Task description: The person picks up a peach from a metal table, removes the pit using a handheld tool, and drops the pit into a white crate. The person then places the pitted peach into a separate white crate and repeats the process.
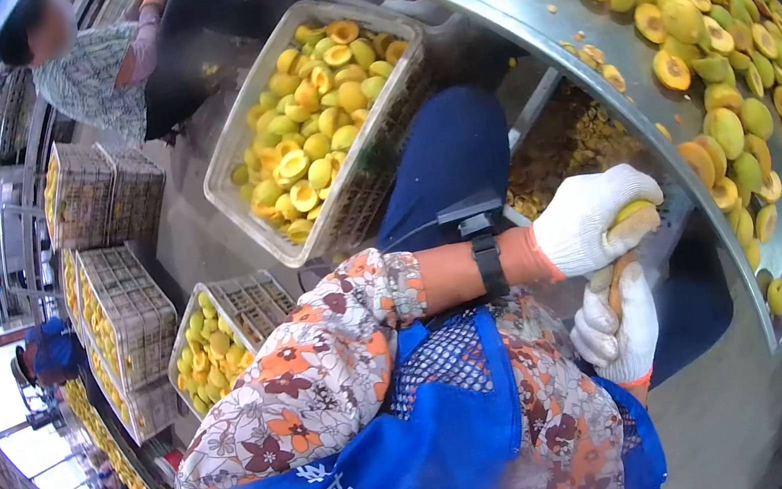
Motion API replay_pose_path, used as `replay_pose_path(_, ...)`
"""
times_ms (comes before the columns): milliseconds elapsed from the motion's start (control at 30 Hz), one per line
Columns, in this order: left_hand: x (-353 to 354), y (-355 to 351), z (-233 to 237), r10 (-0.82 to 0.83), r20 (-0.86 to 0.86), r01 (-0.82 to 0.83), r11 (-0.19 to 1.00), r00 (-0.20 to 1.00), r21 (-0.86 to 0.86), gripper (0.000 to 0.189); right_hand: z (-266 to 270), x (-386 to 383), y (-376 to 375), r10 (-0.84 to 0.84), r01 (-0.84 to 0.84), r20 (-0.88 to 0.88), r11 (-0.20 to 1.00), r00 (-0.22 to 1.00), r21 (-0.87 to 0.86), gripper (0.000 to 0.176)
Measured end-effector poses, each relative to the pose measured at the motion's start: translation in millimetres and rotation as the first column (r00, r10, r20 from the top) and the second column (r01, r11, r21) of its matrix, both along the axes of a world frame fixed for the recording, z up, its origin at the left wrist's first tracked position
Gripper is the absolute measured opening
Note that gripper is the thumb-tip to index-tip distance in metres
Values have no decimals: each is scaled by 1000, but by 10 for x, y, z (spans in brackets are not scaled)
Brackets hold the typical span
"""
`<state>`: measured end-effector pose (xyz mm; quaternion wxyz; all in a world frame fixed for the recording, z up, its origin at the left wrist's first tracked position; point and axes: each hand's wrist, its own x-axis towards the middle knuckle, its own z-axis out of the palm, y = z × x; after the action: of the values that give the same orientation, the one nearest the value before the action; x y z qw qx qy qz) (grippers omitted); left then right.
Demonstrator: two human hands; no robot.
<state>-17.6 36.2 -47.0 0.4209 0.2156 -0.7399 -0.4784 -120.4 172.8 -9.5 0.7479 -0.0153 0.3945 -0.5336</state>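
Observation:
My left hand (pixel 600 218), in a white knit glove and with a dark band on the wrist, closes around a yellow-green apricot (pixel 633 209). Directly below it, my gloved right hand (pixel 617 324) is wrapped round a tan, wooden-looking handle (pixel 622 273). The handle's upper end meets the underside of the fruit; any blade is hidden. Both hands are above my lap, beside the edge of a metal table (pixel 629 113). Many halved apricots (pixel 672 71) lie on that table, cut faces partly up.
A plastic crate (pixel 218 184) of apricot halves stands beyond my knee. More filled crates (pixel 121 295) are stacked at left. Fruit scraps (pixel 589 149) lie under the table edge. A co-worker (pixel 99 81) sits at upper left; another person (pixel 51 351) is farther off.

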Motion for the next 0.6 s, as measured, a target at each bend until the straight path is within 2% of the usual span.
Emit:
replay_pose_path(33, 4, 0, -1, 13, 1, -13, 1000, 1000, 1, 21, -16, 3, -6, -10, 10, 20, 1000, 1000, 3, 40)
replay_pose_path(67, 0, 1, -3, -71, -21, 74, 960, 997, 268, 21, -55, 1, 8, -16, 16, -5, 1000, 1000, 6, 40)
replay_pose_path(100, -17, 9, -17, -144, -69, 159, 842, 987, 515, 21, -77, -2, 5, -5, 5, -6, 1000, 1000, 11, 40)
replay_pose_path(133, -37, -20, -68, -179, -226, 279, 778, 957, 563, 20, -97, -4, 2, -15, 14, 39, 1000, 999, 21, 41)
replay_pose_path(167, -10, -46, -110, -170, -227, 272, 780, 959, 564, 20, -108, -6, -10, -27, 24, 84, 999, 996, 28, 41)
replay_pose_path(233, 77, -112, -53, -275, -145, 311, 822, 950, 477, 19, -126, -16, -19, -16, 12, 123, 999, 992, 31, 44)
replay_pose_path(267, 99, -176, -55, -271, -145, 307, 823, 952, 478, 19, -157, -33, -29, 6, -7, 231, 1000, 973, 2, 46)
replay_pose_path(300, 119, -263, -60, -366, -131, 385, 814, 921, 434, 19, -176, -32, -41, 29, -21, 334, 999, 942, -30, 48)
replay_pose_path(333, 128, -340, -57, -459, -112, 464, 796, 881, 388, 19, -195, -22, -54, 30, -21, 331, 999, 943, -30, 48)
replay_pose_path(367, 130, -392, -49, -516, -202, 540, 672, 833, 507, 20, -205, -9, -78, 52, -38, 367, 998, 929, -45, 49)
replay_pose_path(433, 166, -432, -52, -496, -269, 562, 679, 825, 472, 21, -219, 9, -116, 63, -41, 397, 997, 916, -63, 50)
replay_pose_path(500, 251, -425, -14, -471, -316, 567, 666, 824, 485, 22, -218, 29, -152, 168, -111, 430, 982, 887, -154, 50)
replay_pose_path(533, 335, -443, 58, -494, -330, 593, 626, 804, 507, 22, -156, 79, -157, 128, -108, 451, 992, 884, -70, 50)
replay_pose_path(567, 433, -502, 143, -561, -320, 634, 558, 764, 536, 22, -157, 107, -151, 166, -139, 487, 986, 858, -90, 47)
replay_pose_path(600, 504, -573, 268, -636, -230, 651, 573, 736, 498, 22, -147, 140, -150, 205, -165, 438, 978, 875, -128, 45)
